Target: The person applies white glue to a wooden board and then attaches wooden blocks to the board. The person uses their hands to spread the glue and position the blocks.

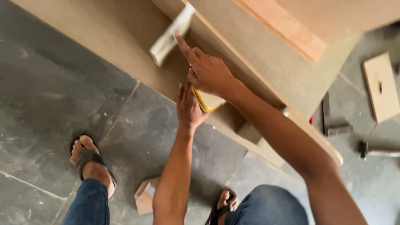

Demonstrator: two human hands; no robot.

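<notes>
My right hand reaches over the edge of a large brown board structure. Its index finger is stretched out and touches a pale wooden block lying on the panel. The lower fingers of that hand are curled around a yellow tool, which is partly hidden under the palm. My left hand comes up from below with its fingers straight and apart. It rests against the board next to the yellow tool. An upright board edge runs diagonally past both hands.
The floor is dark stone tile. A small wood offcut lies between my sandalled feet. On the right are a light board piece, a dark metal bar and a hammer-like tool.
</notes>
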